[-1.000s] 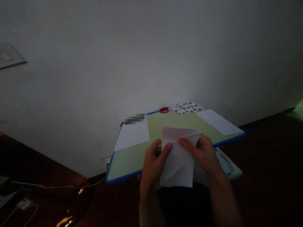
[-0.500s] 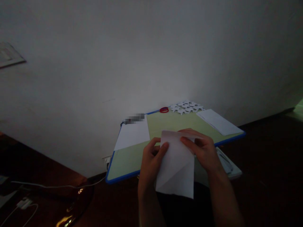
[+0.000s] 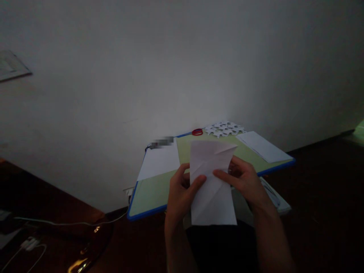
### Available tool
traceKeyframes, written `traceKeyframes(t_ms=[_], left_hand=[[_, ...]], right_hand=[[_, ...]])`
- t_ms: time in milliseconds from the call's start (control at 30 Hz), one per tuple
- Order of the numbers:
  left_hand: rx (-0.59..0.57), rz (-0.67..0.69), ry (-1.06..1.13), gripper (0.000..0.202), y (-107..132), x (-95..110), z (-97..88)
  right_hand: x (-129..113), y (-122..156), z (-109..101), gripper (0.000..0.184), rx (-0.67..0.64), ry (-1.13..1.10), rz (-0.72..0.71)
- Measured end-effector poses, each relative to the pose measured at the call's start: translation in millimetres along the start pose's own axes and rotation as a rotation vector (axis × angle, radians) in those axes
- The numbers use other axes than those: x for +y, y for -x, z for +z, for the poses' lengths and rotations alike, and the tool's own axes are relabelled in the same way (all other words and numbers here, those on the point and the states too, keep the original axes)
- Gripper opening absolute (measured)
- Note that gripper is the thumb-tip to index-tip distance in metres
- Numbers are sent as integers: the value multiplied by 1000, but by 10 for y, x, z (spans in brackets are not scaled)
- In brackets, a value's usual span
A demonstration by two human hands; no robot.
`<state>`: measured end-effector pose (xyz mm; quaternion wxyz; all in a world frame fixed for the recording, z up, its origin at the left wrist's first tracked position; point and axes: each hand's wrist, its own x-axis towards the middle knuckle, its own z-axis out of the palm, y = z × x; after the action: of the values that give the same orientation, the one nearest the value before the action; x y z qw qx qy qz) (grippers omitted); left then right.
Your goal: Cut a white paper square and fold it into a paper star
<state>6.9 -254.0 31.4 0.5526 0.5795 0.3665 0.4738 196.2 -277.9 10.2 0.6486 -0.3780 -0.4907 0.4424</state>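
A white sheet of paper [image 3: 213,201] with diagonal creases is held upright in front of me, above the near edge of the table. My left hand [image 3: 183,193] grips its left side, thumb on the front and fingers behind. On the right side my right hand [image 3: 244,180] pinches it the same way, with the thumb pressed near the middle of the sheet. The fingers behind the paper are partly hidden.
The green table [image 3: 155,197] has a blue rim and stands against the wall. On it lie red-handled scissors [image 3: 197,132], folded white paper pieces [image 3: 224,129], a stack of paper [image 3: 265,147] at right and a white sheet [image 3: 160,161] at left. A white cable [image 3: 71,224] runs at lower left.
The top right part of the paper, folded over before, now stands up, so the sheet reaches higher. My right hand has slid down slightly along its side; the left still grips.
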Motion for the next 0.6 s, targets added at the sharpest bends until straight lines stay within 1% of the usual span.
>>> traceKeyframes(t_ms=[100, 167, 233, 300, 367, 433, 533, 600], left_hand=[[6, -14, -11, 42, 5, -5, 5], [12, -17, -18, 41, 0, -11, 5], [1, 7, -29, 36, -5, -10, 1], [1, 92, -64, 27, -8, 0, -8], [24, 200, -102, 19, -9, 6, -24], [40, 241, -112, 16, -11, -6, -48], [22, 165, -70, 16, -22, -62, -89], [7, 125, -40, 16, -31, -102, -110]], right_hand=[[25, 5, -24, 41, -27, 20, -22], [41, 8, -40, 42, -50, 33, -13], [41, 8, -47, 35, -40, 61, -25], [17, 5, -41, 27, -39, 87, -103], [-19, -2, -28, 23, -64, 90, -205], [-43, -9, -17, 20, -87, 86, -259], [-24, -20, -13, 9, -66, 109, -269], [10, -25, -15, 9, -43, 117, -281]])
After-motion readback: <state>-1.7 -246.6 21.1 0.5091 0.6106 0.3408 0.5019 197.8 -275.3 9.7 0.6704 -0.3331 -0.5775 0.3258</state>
